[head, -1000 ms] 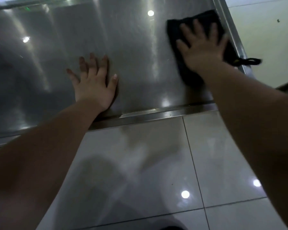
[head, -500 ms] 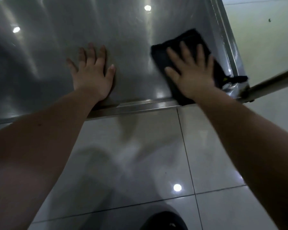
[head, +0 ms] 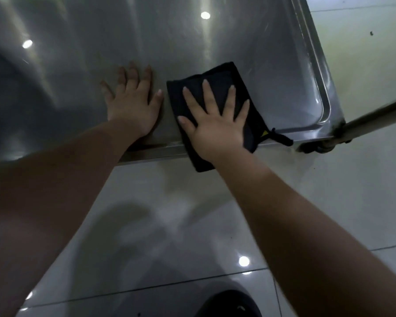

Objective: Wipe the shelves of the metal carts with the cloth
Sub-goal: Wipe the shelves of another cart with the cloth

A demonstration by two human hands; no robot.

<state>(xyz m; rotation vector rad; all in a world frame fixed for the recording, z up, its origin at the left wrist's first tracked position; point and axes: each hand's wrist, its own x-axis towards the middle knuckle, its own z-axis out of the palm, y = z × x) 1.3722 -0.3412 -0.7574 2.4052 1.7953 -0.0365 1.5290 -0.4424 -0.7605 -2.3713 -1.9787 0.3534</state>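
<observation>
Shelf (head: pixel 215 42) of brushed metal fills the upper view. Its raised rim runs down the right side, turns at a rounded corner and meets the near edge, with tiled floor (head: pixel 169 225) below. Bare metal lies open behind both hands, to the left, and between the cloth and the right rim.

Left hand (head: pixel 133 104) rests flat near the front edge, fingers (head: pixel 134 75) straight and slightly spread, holding nothing. Right hand (head: pixel 215 122) presses on the black cloth (head: pixel 217 74), fingers splayed wide.

Since half a second ago, cloth and right hand have travelled left from the right corner to just beside the left thumb. The left hand has not shifted.

The cloth lies under the right palm and fingers, its far end showing past the fingertips and its near end overhanging the front edge. Its loop (head: pixel 282 139) trails on the rim to the right.
</observation>
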